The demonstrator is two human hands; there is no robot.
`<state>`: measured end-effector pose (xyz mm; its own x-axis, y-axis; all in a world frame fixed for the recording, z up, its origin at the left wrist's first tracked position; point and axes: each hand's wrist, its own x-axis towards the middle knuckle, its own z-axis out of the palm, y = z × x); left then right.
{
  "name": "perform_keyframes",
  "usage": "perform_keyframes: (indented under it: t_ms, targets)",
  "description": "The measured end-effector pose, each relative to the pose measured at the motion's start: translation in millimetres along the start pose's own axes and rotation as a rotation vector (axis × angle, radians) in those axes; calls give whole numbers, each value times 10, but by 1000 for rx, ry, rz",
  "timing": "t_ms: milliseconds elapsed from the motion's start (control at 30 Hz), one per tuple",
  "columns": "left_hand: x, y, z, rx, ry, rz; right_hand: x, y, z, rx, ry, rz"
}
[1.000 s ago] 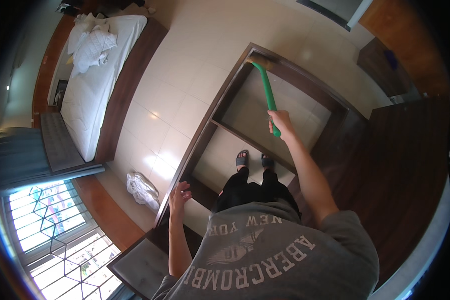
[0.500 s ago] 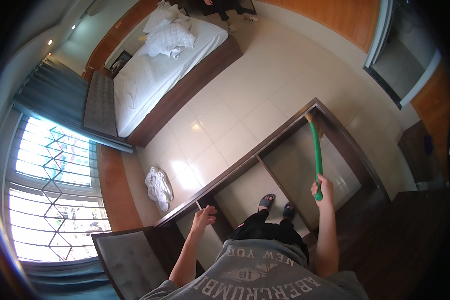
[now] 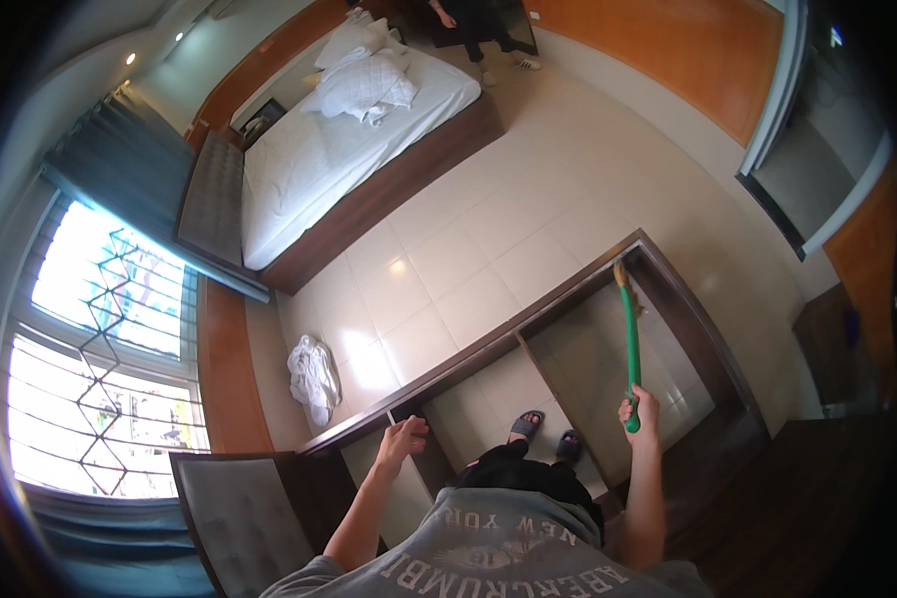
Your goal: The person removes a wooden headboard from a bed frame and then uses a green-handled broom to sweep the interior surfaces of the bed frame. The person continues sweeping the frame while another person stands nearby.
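Observation:
My right hand (image 3: 642,414) is wrapped round the green handle of a broom (image 3: 633,344). The broom points away from me, and its straw-coloured bristles (image 3: 621,273) are at the far right corner of a dark wooden bed frame (image 3: 488,344). I stand inside this frame, between its crosspieces, with tiled floor showing in its bays. Over the frame's left part hangs my left hand (image 3: 403,442), holding nothing, its fingers loosely bent and apart. A small brownish clump (image 3: 640,302) shows beside the bristles; I cannot tell what it is.
Across the tiled floor stands a bed with a white mattress (image 3: 359,154) and heaped bedding (image 3: 364,85). A crumpled white cloth (image 3: 313,379) lies on the floor at left. A grey padded headboard (image 3: 234,513) rises at the lower left. Another person (image 3: 483,35) stands at the back.
The view has tilted, so the room sits lower in the picture. The broom stays in my right hand, its bristles still at the frame's far right corner. My left hand has barely moved.

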<state>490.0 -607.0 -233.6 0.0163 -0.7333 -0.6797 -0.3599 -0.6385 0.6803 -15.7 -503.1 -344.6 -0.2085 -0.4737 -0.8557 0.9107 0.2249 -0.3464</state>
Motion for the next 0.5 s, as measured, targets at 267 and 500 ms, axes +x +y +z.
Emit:
perform_keyframes:
  t_ms: [267,500]
  targets:
    - [159,292,393,61,-192,94,398,69,249,-90,4,-172]
    - [53,268,240,19,-84,113,-105,191,-39,-223,27,-198]
